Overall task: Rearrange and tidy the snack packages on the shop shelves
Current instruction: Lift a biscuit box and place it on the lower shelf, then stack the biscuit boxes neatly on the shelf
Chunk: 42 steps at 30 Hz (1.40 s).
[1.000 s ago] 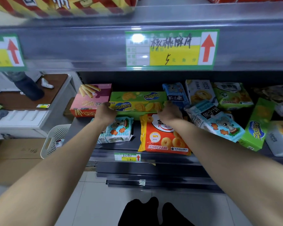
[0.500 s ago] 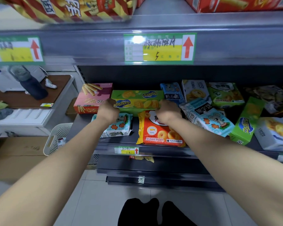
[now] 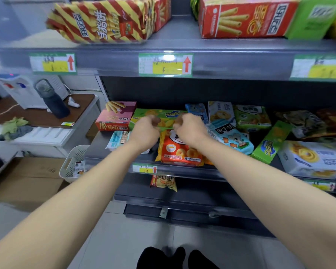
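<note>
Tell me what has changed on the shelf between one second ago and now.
Both hands slid inward along the front of the green biscuit box: the left hand rightward, the right hand leftward, so they are now close together, fingers curled at its front edge. The box, the pink box and the orange bag stayed put.

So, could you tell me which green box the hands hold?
The green box beside the pink box; left hand and right hand grip it. The other green box leans untouched, far right.
</note>
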Each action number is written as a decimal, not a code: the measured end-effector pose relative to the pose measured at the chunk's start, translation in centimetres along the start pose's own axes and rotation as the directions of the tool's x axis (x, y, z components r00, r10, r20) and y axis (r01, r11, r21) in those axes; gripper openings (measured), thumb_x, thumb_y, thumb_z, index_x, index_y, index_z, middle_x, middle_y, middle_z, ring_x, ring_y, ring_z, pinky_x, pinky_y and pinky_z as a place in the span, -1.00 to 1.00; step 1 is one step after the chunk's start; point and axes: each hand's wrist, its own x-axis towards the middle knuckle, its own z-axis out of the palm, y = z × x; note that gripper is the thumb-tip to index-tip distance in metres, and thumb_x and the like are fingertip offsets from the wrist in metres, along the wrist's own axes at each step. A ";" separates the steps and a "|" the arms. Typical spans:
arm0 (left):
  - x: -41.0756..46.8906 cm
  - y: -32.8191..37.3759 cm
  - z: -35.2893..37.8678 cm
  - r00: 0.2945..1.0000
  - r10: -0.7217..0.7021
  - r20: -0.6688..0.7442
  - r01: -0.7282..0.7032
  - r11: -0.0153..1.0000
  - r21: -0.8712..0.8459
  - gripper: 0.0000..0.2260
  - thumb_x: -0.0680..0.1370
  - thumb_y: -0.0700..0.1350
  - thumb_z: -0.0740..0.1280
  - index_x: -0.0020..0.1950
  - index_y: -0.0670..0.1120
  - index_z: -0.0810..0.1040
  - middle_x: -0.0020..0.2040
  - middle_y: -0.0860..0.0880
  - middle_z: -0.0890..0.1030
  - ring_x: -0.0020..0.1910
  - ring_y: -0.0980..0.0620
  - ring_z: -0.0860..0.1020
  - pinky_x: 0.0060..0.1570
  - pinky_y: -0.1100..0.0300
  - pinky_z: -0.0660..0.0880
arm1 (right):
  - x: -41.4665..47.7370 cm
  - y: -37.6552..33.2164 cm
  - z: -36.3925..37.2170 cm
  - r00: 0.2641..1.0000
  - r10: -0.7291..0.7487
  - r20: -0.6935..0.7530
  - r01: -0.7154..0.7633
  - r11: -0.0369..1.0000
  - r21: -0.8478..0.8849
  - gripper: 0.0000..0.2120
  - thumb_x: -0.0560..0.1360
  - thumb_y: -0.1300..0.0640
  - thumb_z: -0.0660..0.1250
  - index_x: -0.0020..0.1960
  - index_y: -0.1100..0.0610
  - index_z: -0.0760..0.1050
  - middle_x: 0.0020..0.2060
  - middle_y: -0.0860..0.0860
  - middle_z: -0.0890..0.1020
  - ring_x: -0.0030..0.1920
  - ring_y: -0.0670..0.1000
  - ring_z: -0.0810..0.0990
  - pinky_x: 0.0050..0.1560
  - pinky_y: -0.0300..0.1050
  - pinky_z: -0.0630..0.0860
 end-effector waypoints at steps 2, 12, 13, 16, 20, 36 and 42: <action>-2.0 1.2 -0.2 0.999 0.020 -0.030 -0.019 0.999 0.027 -0.69 0.54 -0.31 0.20 0.27 -0.18 0.48 0.24 -0.11 0.54 0.17 -0.05 0.50 0.06 0.26 0.37 | -1.8 -0.3 -1.4 0.999 -0.049 -0.016 0.049 0.999 0.014 -0.74 0.56 0.08 0.22 0.16 0.17 0.52 0.10 0.15 0.60 0.10 0.20 0.56 0.10 0.05 0.52; -12.4 8.9 -2.5 0.949 0.275 -0.154 -0.232 0.941 0.248 -0.64 0.52 -0.23 0.25 0.32 -0.13 0.46 0.28 -0.08 0.51 0.26 -0.02 0.46 0.22 0.14 0.37 | -11.0 -1.4 -9.1 0.951 -0.270 -0.153 0.258 0.962 -0.094 -0.74 0.54 0.07 0.23 0.14 0.17 0.52 0.02 0.08 0.62 0.06 0.14 0.55 0.08 0.04 0.51; -13.2 10.2 -2.9 0.935 0.307 -0.178 -0.261 0.934 0.243 -0.65 0.52 -0.22 0.26 0.32 -0.11 0.46 0.28 -0.07 0.51 0.25 -0.01 0.47 0.21 0.16 0.37 | -11.8 -1.6 -10.3 0.938 -0.291 -0.190 0.277 0.956 -0.099 -0.74 0.54 0.06 0.23 0.14 0.17 0.52 0.03 0.08 0.61 0.08 0.13 0.54 0.11 0.06 0.49; -15.0 14.4 -4.2 0.883 0.407 -0.235 -0.354 0.905 0.235 -0.68 0.53 -0.20 0.27 0.29 -0.11 0.48 0.23 -0.06 0.55 0.20 0.01 0.49 0.15 0.20 0.37 | -13.4 -2.0 -14.6 0.900 -0.326 -0.290 0.313 0.945 -0.090 -0.73 0.53 0.06 0.25 0.14 0.18 0.53 0.05 0.08 0.61 0.09 0.13 0.54 0.11 0.03 0.49; -15.9 19.5 -5.6 0.822 0.496 -0.279 -0.442 0.866 0.235 -0.71 0.53 -0.19 0.28 0.25 -0.12 0.50 0.19 -0.05 0.57 0.16 0.04 0.51 0.09 0.28 0.36 | -13.9 -1.8 -20.1 0.856 -0.348 -0.382 0.335 0.937 -0.101 -0.72 0.53 0.06 0.27 0.17 0.17 0.52 0.09 0.08 0.61 0.13 0.10 0.54 0.15 0.02 0.48; -5.9 29.8 -2.4 0.810 0.578 -0.104 -0.530 0.796 0.293 -0.69 0.53 -0.18 0.27 0.27 -0.15 0.48 0.23 -0.10 0.55 0.15 -0.06 0.51 0.12 0.15 0.44 | -6.6 2.4 -31.5 0.820 -0.246 -0.516 0.176 0.968 -0.181 -0.68 0.53 0.09 0.30 0.25 0.16 0.52 0.17 0.09 0.59 0.19 0.08 0.52 0.15 -0.11 0.42; -1.1 32.1 0.2 0.789 0.612 0.054 -0.575 0.706 0.415 -0.60 0.59 -0.10 0.26 0.42 -0.10 0.34 0.42 -0.07 0.38 0.34 -0.06 0.39 0.26 0.15 0.32 | -3.4 4.6 -33.5 0.835 -0.189 -0.517 0.121 0.979 -0.163 -0.71 0.52 0.11 0.31 0.21 0.16 0.54 0.16 0.11 0.59 0.18 0.11 0.52 0.21 -0.06 0.45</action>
